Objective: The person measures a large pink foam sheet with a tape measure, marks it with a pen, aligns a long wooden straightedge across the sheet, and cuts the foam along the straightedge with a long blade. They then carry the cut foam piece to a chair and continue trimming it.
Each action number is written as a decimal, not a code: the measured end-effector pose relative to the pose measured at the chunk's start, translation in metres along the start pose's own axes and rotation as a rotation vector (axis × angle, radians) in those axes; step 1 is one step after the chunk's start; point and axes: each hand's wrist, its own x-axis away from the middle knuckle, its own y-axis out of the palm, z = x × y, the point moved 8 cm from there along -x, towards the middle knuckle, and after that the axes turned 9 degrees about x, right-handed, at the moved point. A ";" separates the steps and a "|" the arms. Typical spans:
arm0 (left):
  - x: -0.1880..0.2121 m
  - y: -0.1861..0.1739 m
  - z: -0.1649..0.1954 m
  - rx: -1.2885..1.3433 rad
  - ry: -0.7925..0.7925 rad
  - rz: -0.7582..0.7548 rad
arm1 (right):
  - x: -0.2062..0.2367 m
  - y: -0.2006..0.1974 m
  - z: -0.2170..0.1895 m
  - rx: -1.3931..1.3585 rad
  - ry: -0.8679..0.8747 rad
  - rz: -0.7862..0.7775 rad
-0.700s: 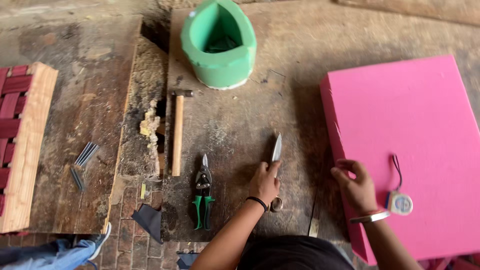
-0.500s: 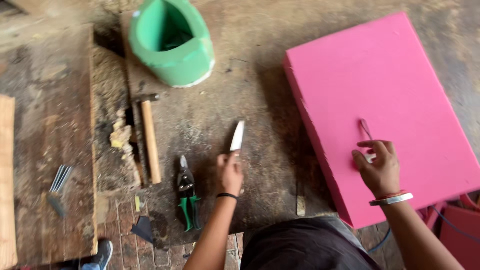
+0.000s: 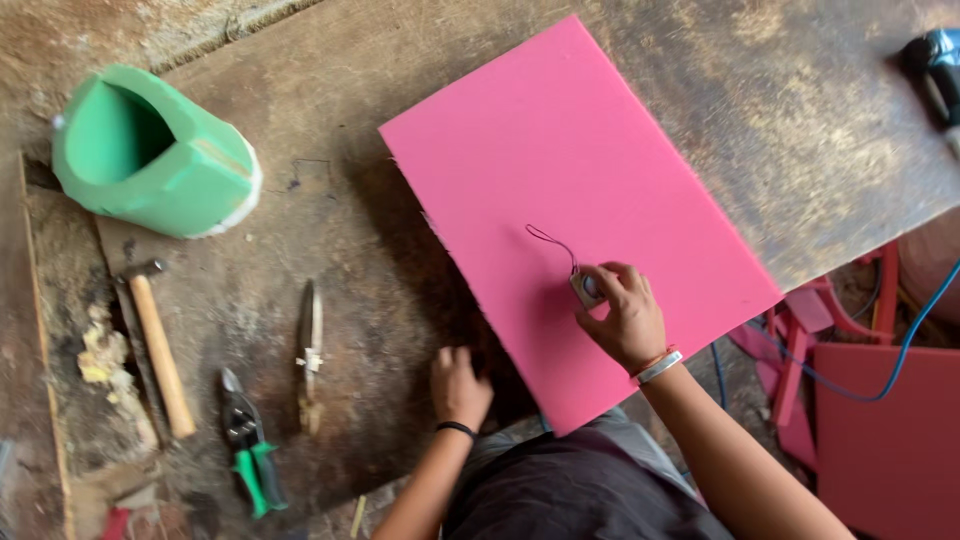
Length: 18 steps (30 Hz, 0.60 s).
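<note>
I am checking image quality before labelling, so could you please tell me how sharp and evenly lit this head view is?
In the head view the light is soft and even, with no glare; the pink foam sheet casts a dark shadow along its left edge, where the left hand rests; the right hand on the small round tape measure and the knife look fairly sharp; corners bend slightly.
</note>
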 end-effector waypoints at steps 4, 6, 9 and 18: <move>0.005 0.020 -0.022 0.120 -0.188 0.162 | -0.037 -0.042 0.054 -0.004 -0.205 0.072; 0.004 0.024 -0.030 -0.043 -0.286 0.215 | -0.050 -0.051 0.072 -0.056 -0.311 0.009; 0.030 0.001 -0.044 -0.058 -0.404 0.322 | -0.045 -0.069 0.095 -0.197 -0.321 0.049; 0.041 -0.008 0.077 1.124 -0.265 0.493 | 0.008 -0.027 0.107 -0.764 -0.037 -0.529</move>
